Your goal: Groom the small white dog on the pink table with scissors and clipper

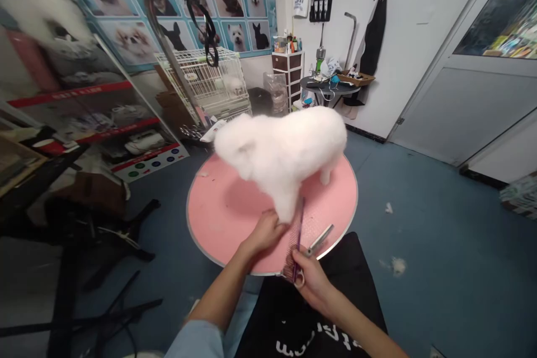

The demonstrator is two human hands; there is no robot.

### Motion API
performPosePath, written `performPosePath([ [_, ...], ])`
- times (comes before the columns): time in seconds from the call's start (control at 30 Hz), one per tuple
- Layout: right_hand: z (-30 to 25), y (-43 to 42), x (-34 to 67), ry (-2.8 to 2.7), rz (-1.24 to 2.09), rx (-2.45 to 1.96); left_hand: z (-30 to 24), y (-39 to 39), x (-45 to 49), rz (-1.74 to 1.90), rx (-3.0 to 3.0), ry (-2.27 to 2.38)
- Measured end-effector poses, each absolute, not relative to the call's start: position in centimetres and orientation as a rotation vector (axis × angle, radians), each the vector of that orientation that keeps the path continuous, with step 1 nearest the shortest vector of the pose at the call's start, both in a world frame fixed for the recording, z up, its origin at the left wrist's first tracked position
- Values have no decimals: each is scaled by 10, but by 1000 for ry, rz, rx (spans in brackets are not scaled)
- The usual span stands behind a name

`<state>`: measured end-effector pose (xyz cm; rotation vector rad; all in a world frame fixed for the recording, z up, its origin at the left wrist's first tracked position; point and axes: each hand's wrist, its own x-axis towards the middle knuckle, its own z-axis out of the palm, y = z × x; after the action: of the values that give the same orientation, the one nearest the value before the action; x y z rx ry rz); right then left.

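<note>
A fluffy white dog (289,142) stands on a round pink grooming table (210,212), its head toward the left. My left hand (265,232) is closed around the bottom of its near front leg, at the paw; some of the fingers are hidden. In my right hand (310,277) are a purple-edged comb (298,224) and a pair of scissors (319,239). The comb points up, its tip close beside that front leg. The scissor blades slant up to the right over the table's front edge, and a finger ring shows below my fingers.
A metal grooming arm (165,45) with a black loop rises behind the table at left. Behind it stands a white wire cage (201,78) with a white animal inside. A small dark table (331,86) holds supplies at the back. Hair tufts (398,265) lie on the blue floor.
</note>
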<state>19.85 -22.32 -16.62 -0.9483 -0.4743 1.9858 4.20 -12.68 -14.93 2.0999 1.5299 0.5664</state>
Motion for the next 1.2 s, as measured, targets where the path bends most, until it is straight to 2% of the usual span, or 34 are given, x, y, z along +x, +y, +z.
performPosePath([
  [0.17, -151, -211, 198, -482, 1973, -730, -156, -133, 55, 434, 2127, 1647],
  [0.3, -155, -199, 210, -488, 2007, -786, -155, -130, 58, 416, 2117, 1603],
  [0.4, -156, -196, 217, -619, 2097, -632, -151, -130, 60, 404, 2120, 1559],
  [0.5, -160, -201, 229, -631, 2022, -550, -149, -130, 61, 424, 2132, 1488],
  [0.63, -172, -203, 232, -511, 1893, -629, -150, -129, 63, 455, 2135, 1452],
  [0.8, -164, -197, 225, -661, 2047, -656, -149, -127, 66, 445, 2113, 1445],
  [0.93, -160, -203, 230, -612, 1887, -598, -147, -128, 67, 445, 2090, 1436],
  [1.07, -170, -216, 225, -621, 2022, -690, -142, -129, 68, 483, 2070, 1410],
  [1.2, -177, -206, 225, -561, 1818, -870, -132, -135, 63, 474, 2014, 1434],
])
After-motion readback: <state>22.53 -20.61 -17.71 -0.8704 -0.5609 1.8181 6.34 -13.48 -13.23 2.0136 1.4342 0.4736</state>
